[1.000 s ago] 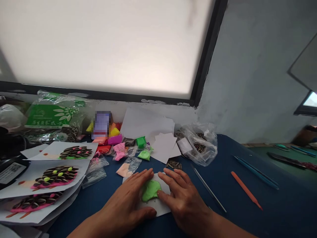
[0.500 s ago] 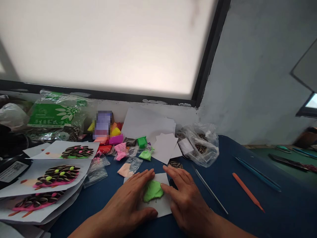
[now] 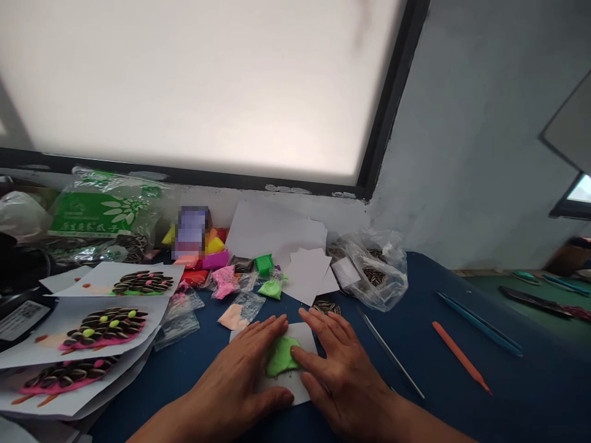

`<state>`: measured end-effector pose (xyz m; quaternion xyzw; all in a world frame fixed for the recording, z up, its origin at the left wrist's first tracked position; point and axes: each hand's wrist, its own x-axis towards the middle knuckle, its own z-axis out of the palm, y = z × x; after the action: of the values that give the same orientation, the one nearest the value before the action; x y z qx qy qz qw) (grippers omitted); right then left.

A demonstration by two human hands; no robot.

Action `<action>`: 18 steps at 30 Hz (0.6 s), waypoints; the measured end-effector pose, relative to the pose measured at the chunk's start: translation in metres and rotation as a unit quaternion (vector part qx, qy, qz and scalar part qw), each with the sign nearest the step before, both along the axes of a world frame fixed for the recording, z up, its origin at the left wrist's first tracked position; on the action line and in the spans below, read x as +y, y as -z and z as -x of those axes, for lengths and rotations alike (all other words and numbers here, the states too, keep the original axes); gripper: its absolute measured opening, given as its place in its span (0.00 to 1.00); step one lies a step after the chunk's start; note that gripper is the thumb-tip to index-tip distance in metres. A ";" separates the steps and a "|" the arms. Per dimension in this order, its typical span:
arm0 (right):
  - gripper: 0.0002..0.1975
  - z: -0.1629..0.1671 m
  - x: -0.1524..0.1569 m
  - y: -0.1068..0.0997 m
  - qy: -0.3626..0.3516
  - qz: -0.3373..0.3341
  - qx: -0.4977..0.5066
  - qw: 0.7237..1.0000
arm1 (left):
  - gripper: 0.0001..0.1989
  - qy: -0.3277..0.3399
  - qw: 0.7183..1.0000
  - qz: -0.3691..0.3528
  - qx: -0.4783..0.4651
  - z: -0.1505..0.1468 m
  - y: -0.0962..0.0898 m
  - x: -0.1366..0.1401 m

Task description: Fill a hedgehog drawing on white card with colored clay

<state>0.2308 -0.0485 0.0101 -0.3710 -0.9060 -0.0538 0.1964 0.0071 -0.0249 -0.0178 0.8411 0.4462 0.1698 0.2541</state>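
Observation:
A flattened patch of light green modelling clay (image 3: pixel 281 358) lies on a small white sheet of paper (image 3: pixel 300 389) in front of me. Drawn marks show on the paper just below the clay. My left hand (image 3: pixel 247 363) rests over the left side of the sheet, fingers stretched out along the clay's edge, thumb on the paper near the bottom. My right hand (image 3: pixel 337 363) lies over the right side with fingers spread, its index fingertip pressing on the clay's right edge. Neither hand grips anything.
Left lies a stack of paper pictures (image 3: pixel 32 344) with seeds on clay. Small clay packets (image 3: pixel 225 282), blank sheets (image 3: pixel 307 274) and a bag of sunflower seeds (image 3: pixel 376 277) stand behind. Right are a metal tool (image 3: pixel 392 354), an orange tool (image 3: pixel 462 357) and a blue tool (image 3: pixel 480 323).
My right hand has shifted slightly left, and its index fingertip now reaches further onto the green clay. My left hand stays nearly in place.

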 end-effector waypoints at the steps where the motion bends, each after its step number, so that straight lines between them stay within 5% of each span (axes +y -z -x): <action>1: 0.15 0.000 0.000 -0.001 0.003 0.010 -0.010 1.000 | 0.41 0.000 1.000 0.008 0.008 -0.001 -0.003 -0.001; 5: 0.16 0.001 0.002 -0.005 0.020 0.036 -0.036 0.998 | 0.41 0.000 1.000 0.018 0.018 -0.001 -0.007 -0.002; 9: 0.16 0.004 0.003 -0.007 0.031 0.056 -0.038 0.997 | 0.40 0.001 1.000 -0.019 -0.015 0.003 0.008 0.002; 13: 0.15 0.004 0.005 -0.005 0.047 0.071 0.000 0.996 | 0.42 -0.004 0.998 -0.044 -0.039 0.004 0.022 0.005; 18: 0.20 0.000 0.010 0.002 0.072 0.070 0.048 0.994 | 0.42 -0.006 0.999 -0.029 -0.039 0.003 0.018 0.004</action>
<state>0.2309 -0.0380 0.0081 -0.4505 -0.8680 0.0135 0.2086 0.0036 -0.0210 -0.0363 0.8379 0.4360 0.2172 0.2461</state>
